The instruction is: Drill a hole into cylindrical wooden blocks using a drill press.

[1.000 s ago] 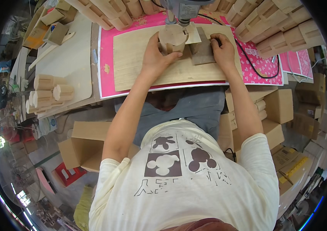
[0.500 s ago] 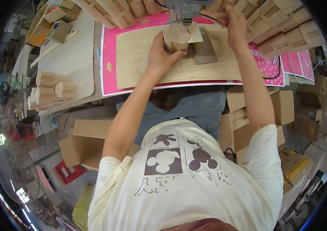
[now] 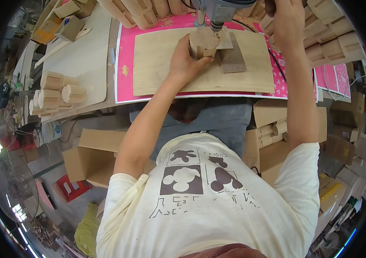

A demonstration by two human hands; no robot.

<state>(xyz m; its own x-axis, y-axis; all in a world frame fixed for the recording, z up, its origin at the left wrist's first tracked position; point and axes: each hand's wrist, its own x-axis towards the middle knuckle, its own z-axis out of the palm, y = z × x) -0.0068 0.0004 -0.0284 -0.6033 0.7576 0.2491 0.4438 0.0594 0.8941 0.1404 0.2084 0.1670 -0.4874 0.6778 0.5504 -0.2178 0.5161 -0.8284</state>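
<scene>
As left hand (image 3: 183,63) grips one wooden block (image 3: 204,40), one drill (image 3: 224,12), right hand (image 3: 288,17), hold unclear

Room leftward over board (image 3: 155,64), drill (image 3: 226,12) beyond

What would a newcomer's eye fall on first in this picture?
Probably the bright pink, white-patterned flat sheet spread under the broad pale wooden board. Over the board, the left hand holds a round pale wooden piece near the tip of a grey drilling machine. Pale grooved wooden cylinders are stacked at the upper right.
</scene>
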